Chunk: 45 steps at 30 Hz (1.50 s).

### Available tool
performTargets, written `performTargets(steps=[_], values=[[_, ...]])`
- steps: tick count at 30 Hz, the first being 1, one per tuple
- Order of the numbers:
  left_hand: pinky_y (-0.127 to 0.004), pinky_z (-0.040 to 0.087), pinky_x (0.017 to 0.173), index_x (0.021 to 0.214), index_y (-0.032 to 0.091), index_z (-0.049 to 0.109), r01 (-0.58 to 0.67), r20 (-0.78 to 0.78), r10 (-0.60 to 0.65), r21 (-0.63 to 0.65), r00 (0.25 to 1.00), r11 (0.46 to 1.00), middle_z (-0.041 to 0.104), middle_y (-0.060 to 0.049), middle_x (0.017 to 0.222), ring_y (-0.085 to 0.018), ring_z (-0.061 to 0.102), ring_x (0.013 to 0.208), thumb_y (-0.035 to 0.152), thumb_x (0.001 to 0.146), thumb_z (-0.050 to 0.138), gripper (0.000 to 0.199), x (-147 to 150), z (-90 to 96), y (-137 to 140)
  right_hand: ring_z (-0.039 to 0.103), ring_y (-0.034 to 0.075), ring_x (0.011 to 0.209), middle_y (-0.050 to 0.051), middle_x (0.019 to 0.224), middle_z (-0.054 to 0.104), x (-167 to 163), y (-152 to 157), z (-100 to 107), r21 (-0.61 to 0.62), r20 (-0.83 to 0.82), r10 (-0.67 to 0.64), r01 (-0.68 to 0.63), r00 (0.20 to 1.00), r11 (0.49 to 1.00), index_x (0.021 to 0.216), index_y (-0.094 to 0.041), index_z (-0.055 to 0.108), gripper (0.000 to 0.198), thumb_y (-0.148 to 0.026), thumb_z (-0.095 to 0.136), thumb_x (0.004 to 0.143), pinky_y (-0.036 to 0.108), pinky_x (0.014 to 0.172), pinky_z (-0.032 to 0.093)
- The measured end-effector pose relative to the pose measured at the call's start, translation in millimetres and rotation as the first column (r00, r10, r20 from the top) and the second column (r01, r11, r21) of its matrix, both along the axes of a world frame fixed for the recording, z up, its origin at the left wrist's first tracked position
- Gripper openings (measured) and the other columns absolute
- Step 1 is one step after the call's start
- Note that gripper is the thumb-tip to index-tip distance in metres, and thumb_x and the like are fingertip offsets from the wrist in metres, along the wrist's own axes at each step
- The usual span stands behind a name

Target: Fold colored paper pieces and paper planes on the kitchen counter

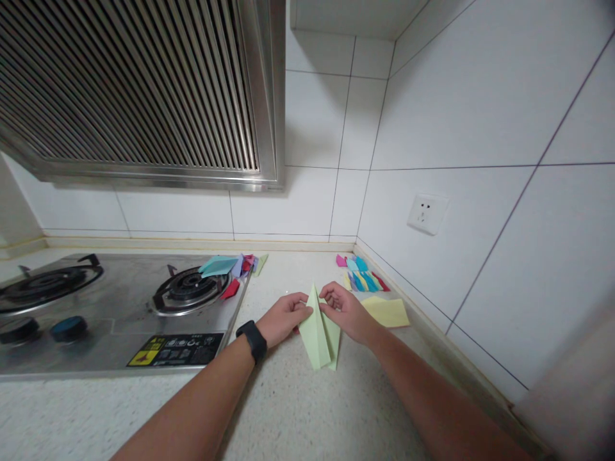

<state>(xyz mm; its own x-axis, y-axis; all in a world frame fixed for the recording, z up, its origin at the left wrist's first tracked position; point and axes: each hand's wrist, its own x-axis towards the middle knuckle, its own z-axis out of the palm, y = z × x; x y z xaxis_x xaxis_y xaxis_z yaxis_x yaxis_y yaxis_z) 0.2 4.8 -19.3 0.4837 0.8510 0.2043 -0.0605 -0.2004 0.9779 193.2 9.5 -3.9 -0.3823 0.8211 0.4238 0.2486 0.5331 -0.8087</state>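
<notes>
Pinching the left edge of the folded green paper point(316, 339) near its pointed top, the left hand point(282, 319) sets its thumb in front and its fingers behind. The grip of the right hand point(353, 314) closes at the opposite edge, thumb and curled fingertips on the paper, though the exact contact is too small to make out. The paper is over the pale speckled surface point(307, 426), between the two hands, its narrow tip pointing away from the person and its wider, layered end toward them. A black watch point(252, 341) circles the left wrist. Just beyond the right hand lies a flat yellow sheet point(387, 312), and behind it, near the wall corner, sit small folded pieces point(366, 281) in blue, yellow, red and other colours. To the left is a steel stove point(115, 346); a light blue folded paper point(218, 266) rests over its right burner point(187, 296), with a red folded piece point(231, 289) near the stove's edge. A metal range hood point(144, 96) hangs above.
</notes>
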Motion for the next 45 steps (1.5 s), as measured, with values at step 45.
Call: performTargets(steps=[45], values=[[-0.024,0.046,0.060,0.123,0.023,0.057,-0.141,-0.043,0.157,0.247,0.987,0.959,0.061,-0.007,0.102,-0.013,0.056,0.075,0.021,0.084,0.052,0.040,-13,4.2,3,0.062,0.018,0.086,0.007,0.096,0.068,10,8,3,-0.366,-0.310,0.068,-0.185,0.948,0.912,0.105,-0.019,0.063,0.035,-0.015,0.049,0.073,0.031,0.075,0.047]])
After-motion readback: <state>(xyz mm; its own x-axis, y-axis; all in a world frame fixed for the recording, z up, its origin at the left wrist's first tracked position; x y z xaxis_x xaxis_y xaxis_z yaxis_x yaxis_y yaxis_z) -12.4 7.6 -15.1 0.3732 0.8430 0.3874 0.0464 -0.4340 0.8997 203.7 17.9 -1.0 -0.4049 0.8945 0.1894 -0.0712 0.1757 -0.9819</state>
